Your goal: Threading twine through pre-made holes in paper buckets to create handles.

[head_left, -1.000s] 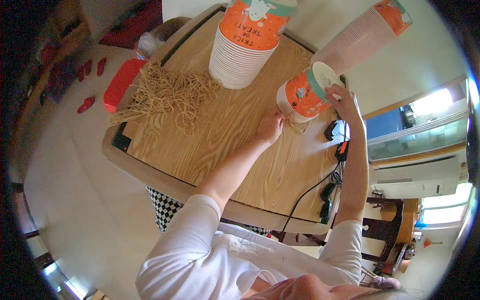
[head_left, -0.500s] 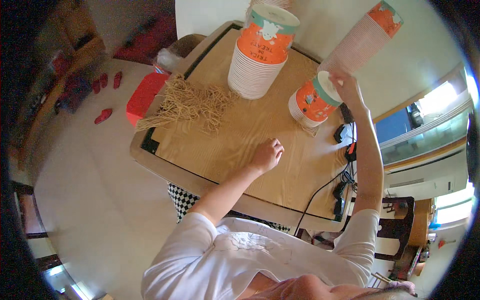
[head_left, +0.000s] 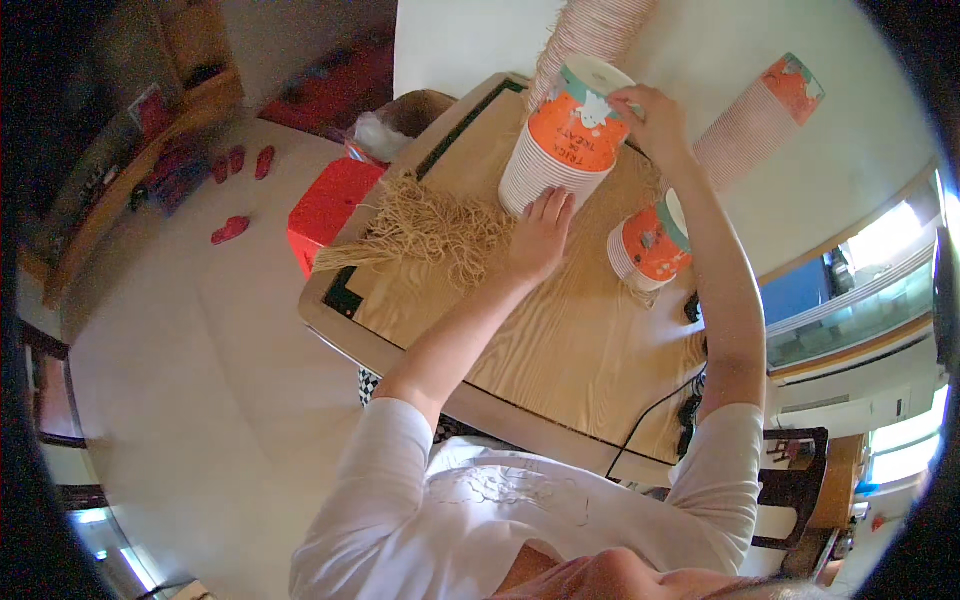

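A tall nested stack of paper buckets [head_left: 565, 145] stands upside down on the table, white rims below and an orange and green bucket with a white figure on top. My right hand [head_left: 652, 118] is at the upper right of this stack, its fingers closed on the top bucket near the green end; the thumb is hard to see. Low on the near side, my left hand [head_left: 540, 238] rests with fingers stretched out against the white rims. To the right stands a shorter upside-down stack of orange buckets [head_left: 648, 248], touched by neither hand.
Loose tan twine [head_left: 425, 232] lies left of the tall stack on the wooden table [head_left: 530, 350]. Behind rise a long rim stack [head_left: 605, 35] and another tall orange-topped stack [head_left: 765, 115]. A red box [head_left: 335, 205] is beside the table's left edge. Black cables [head_left: 690, 405] run along the right side.
My right hand has moved left from the shorter stack to the top of the tall one. My left hand has reached forward from over the table, fingers unfolding against the tall stack. The view has shifted.
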A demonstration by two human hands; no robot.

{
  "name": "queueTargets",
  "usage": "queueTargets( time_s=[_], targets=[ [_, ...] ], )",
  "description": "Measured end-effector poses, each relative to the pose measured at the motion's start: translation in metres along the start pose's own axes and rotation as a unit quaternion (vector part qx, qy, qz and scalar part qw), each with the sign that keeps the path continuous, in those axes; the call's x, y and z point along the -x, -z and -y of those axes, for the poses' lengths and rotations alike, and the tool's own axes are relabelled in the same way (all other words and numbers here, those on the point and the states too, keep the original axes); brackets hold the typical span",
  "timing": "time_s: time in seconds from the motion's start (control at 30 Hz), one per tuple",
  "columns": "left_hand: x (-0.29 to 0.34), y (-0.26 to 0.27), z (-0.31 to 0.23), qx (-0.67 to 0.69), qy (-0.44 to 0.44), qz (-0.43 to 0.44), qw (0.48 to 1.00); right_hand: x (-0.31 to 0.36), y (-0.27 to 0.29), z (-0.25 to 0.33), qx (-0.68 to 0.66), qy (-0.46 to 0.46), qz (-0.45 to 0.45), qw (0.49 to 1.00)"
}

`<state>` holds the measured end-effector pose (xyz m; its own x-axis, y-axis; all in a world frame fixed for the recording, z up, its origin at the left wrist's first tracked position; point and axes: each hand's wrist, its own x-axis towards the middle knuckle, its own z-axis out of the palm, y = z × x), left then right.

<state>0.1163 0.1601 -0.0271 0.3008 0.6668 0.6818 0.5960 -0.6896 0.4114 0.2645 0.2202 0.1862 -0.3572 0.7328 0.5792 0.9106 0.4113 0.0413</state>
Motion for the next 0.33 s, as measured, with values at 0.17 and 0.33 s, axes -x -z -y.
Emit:
queueTargets(
  time_s=[0.17, 0.33],
  targets=[
    [-0.026, 0.016, 0.034, -0.138, -0.076, 0.022, 0.987, -0.016, -0.008, 0.021, -0.035, 0.006, 0.058, 0.998],
    [-0.029, 0.014, 0.036, -0.183, -0.058, 0.092, 0.977, -0.023, -0.017, 0.013, -0.059, -0.027, 0.093, 0.994]
  ],
)
